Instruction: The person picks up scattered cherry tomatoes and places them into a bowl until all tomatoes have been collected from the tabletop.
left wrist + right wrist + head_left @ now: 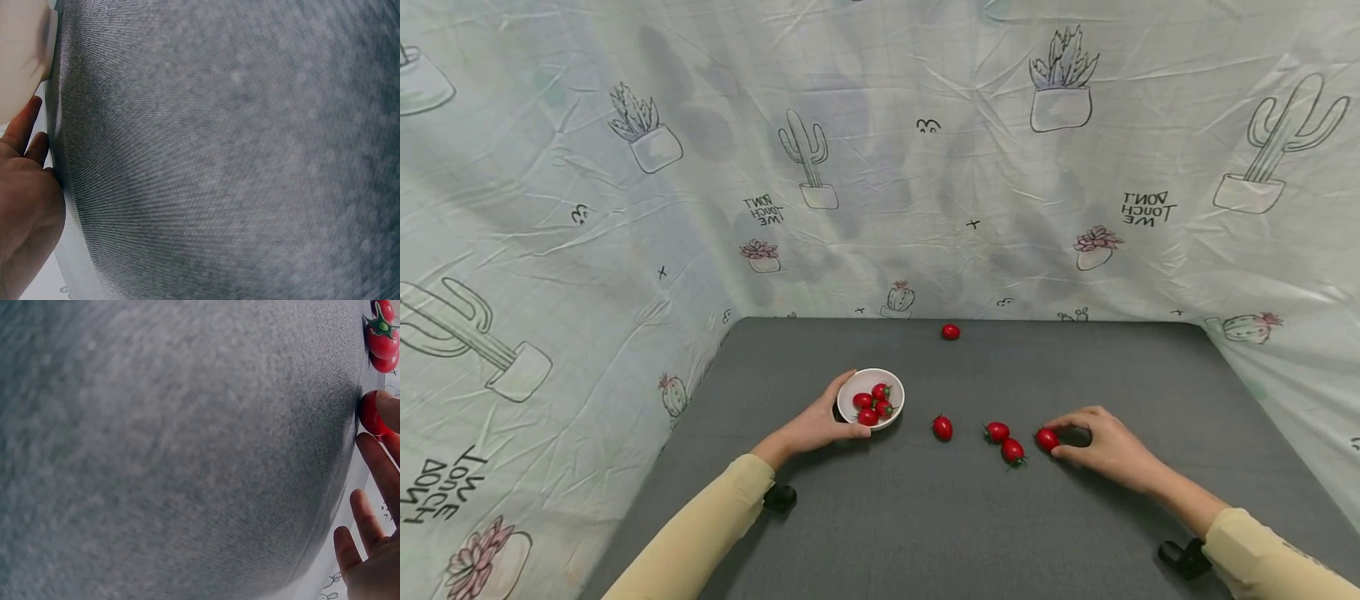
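My left hand (818, 425) holds a small white bowl (850, 387) by its left side, with the thumb at the near rim and fingers behind. Several cherry tomatoes (866, 416) with green stems lie inside. In the left wrist view, part of the bowl (22, 56) shows above the left hand (28, 200). To the right, my right hand (1108, 450) pinches a cherry tomato (1046, 439) between thumb and fingers, down at the table surface. The right wrist view shows that tomato (370, 414) against the thumb, while the other fingers (367, 519) are spread.
Between the hands lie a tomato (942, 427) near the bowl and two touching ones, an upper (997, 432) and a lower (1012, 451). Another tomato (951, 332) sits at the far edge of the grey table (925, 525). A cactus-print curtain (865, 250) hangs behind.
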Demonstrator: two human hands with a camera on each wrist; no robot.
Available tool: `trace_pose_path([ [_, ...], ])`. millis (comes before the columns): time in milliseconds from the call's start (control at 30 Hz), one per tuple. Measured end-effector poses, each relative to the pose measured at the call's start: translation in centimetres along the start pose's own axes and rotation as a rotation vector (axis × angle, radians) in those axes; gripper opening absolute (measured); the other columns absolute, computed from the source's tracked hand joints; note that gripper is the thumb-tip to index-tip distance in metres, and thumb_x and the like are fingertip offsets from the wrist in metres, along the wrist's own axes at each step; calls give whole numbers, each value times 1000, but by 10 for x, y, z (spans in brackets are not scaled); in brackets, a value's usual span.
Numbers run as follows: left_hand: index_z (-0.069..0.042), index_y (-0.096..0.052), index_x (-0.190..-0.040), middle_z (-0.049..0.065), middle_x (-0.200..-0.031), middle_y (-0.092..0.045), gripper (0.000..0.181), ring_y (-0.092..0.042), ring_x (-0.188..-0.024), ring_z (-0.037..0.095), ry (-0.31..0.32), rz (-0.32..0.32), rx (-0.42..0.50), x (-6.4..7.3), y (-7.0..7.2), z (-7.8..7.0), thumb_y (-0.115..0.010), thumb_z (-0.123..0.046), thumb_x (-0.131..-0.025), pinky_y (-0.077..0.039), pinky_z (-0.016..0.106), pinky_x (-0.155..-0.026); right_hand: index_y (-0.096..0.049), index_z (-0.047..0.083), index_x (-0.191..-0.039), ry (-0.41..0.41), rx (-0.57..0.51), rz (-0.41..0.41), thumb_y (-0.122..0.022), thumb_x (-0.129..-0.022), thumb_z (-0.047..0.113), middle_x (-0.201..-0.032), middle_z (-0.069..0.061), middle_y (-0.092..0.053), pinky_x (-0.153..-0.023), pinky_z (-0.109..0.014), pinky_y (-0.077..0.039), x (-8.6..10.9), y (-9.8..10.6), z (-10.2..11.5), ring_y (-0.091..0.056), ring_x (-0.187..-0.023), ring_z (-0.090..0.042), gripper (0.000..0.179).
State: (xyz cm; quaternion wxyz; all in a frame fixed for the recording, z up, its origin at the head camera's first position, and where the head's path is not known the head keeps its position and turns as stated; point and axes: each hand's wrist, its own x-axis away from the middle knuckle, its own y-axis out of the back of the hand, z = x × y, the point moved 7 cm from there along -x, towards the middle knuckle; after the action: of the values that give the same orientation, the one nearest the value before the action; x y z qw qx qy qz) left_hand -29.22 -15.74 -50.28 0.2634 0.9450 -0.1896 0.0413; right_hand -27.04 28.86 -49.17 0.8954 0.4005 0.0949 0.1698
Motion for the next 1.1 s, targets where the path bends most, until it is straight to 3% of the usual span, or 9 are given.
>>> trace_pose_path([
  [267, -29, -14, -165, 7, -162, -29, 110, -35, -145, 27, -1, -3, -4, 0, 1, 0, -87, -39, -83, -31, 54, -114, -75, 16, -122, 24, -7, 11, -80, -91, 34, -122, -9, -64, -91, -62, -44, -5, 0, 3, -52, -118, -35, 36],
  [433, -29, -15, -165, 7, -163, -28, 110, -33, -146, 27, -7, -2, -4, -1, 1, 2, -88, -38, -83, -29, 56, -114, -75, 16, -121, 63, 2, -12, -80, -92, 31, -118, -3, -67, -92, -59, -43, -12, 7, 11, -50, -119, -32, 33],
  [767, -29, -16, -164, 6, -162, -31, 109, -35, -145, 27, -5, -3, 7, -2, 1, 2, -88, -37, -82, -30, 56, -114, -75, 18, -124, 143, -8, -46, -78, -94, 31, -122, -4, -65, -93, -59, -43, -34, 14, 39, -48, -121, -30, 32],
  [1100, -26, -15, -165, 7, -162, -30, 111, -34, -145, 28, -6, 0, 8, 0, -1, 0, -88, -40, -82, -30, 56, -114, -73, 18, -128, 148, -95, -6, -77, -94, 29, -131, -7, -58, -97, -62, -43, -73, -1, 84, -44, -128, -29, 36],
])
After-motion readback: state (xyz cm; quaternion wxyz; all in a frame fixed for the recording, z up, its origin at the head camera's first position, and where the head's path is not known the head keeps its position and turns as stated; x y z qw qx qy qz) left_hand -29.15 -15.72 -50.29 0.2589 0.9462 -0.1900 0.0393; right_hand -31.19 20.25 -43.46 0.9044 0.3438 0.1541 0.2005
